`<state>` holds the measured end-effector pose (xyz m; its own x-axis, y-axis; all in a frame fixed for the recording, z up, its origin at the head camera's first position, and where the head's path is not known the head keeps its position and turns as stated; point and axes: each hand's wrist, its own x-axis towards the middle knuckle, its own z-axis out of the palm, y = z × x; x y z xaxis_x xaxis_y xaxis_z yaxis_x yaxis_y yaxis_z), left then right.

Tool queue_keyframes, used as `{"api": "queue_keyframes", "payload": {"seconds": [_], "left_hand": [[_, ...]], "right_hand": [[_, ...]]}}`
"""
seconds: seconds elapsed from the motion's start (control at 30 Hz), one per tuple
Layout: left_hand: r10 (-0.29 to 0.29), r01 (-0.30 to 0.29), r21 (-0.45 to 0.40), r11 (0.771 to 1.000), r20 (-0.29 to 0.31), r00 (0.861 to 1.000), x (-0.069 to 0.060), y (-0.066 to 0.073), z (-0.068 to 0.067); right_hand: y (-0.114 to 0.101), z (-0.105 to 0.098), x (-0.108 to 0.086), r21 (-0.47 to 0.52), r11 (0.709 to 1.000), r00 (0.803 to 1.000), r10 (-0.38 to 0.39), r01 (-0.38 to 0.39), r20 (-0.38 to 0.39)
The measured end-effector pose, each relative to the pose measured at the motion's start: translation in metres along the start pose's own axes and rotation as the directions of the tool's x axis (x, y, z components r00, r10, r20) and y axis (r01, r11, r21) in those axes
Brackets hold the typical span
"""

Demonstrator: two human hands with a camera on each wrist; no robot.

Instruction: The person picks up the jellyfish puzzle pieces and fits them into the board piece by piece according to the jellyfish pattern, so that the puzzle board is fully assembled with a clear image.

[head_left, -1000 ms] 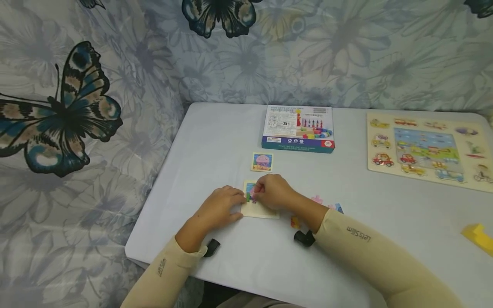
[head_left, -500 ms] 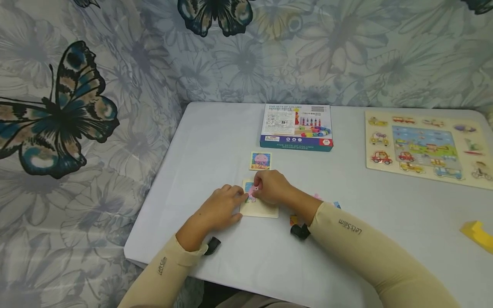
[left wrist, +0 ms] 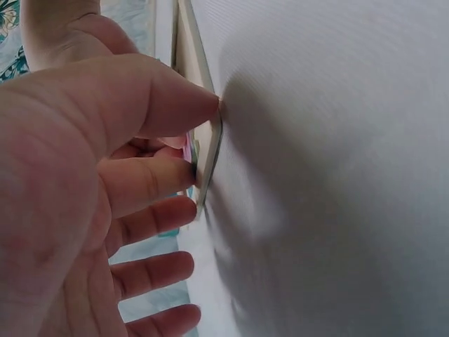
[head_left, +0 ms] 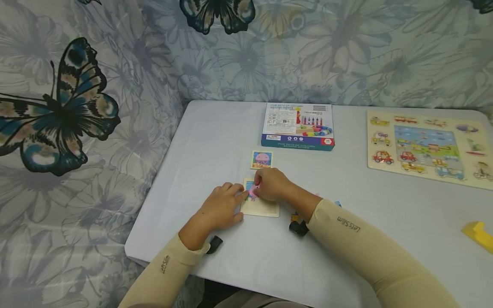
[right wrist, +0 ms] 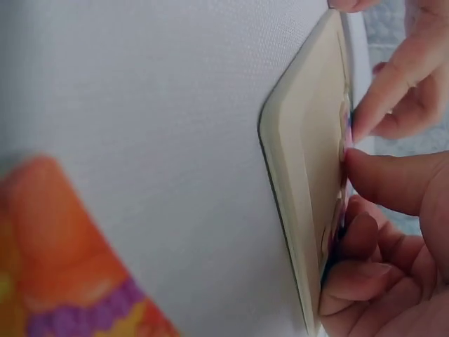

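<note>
A small wooden puzzle tray (head_left: 265, 210) lies in front of me, pink and blue pieces in its far left part. My right hand (head_left: 272, 184) pinches a pink puzzle piece (head_left: 252, 193) between thumb and curled fingers, at the tray's surface. My left hand (head_left: 221, 207) rests at the tray's left side. In the left wrist view its thumb touches the corner of the tray (left wrist: 203, 158), and the index fingertip touches the pieces; the other fingers are extended. The right fingers partly hide the pieces. A square card with a pink octopus-like picture (head_left: 262, 160) lies beyond the tray.
Loose puzzle pieces lie by my right forearm, among them an orange one (right wrist: 77, 260). A boxed bead set (head_left: 296, 126) stands at the back. At the right are a vehicle puzzle board (head_left: 389, 168) and a yellow object (head_left: 477, 236). The white table (head_left: 185, 149) meets a patterned wall covering.
My right hand has shifted slightly away from me over the tray while pressing at the pink piece. The left hand stays at the tray's left side.
</note>
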<state>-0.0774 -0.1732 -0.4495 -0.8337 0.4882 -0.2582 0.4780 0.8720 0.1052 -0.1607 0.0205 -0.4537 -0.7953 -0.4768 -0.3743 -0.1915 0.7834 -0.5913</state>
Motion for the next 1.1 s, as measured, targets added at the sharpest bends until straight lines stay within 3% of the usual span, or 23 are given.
{"api": "queue_keyframes", "payload": {"seconds": [0.2,0.37,0.57,0.73,0.87,0.97,1.1], "left_hand": [[0.036,-0.036,-0.01,0.999,-0.005,0.999,0.002,0.002,-0.003],[0.038,-0.037,-0.047,0.998,0.013,0.999,0.003,0.001,-0.003],[0.029,-0.028,-0.097,0.995,0.017,0.999,0.001,-0.002,-0.006],[0.032,-0.035,-0.1,0.994,-0.026,0.999,0.005,-0.006,-0.006],[0.041,-0.045,-0.104,0.994,-0.046,0.998,0.019,-0.008,-0.002],[0.056,-0.058,-0.087,0.995,-0.028,0.998,0.03,-0.006,-0.005],[0.067,-0.067,-0.065,0.996,0.003,0.998,0.043,-0.005,-0.01]], "right_hand": [[0.0,-0.004,-0.006,-0.031,0.999,1.0,-0.014,0.014,-0.012],[0.011,-0.024,-0.026,-0.062,0.997,0.999,-0.042,0.04,-0.029],[0.042,-0.054,-0.066,-0.195,0.978,0.996,0.073,-0.08,-0.045],[0.076,-0.053,-0.098,-0.291,0.951,0.993,0.093,-0.109,-0.07],[0.091,-0.042,-0.111,-0.283,0.954,0.988,0.058,-0.098,-0.144],[0.094,-0.037,-0.112,-0.24,0.966,0.982,0.055,-0.097,-0.179],[0.092,-0.039,-0.112,-0.148,0.985,0.986,0.061,-0.084,-0.155]]}}
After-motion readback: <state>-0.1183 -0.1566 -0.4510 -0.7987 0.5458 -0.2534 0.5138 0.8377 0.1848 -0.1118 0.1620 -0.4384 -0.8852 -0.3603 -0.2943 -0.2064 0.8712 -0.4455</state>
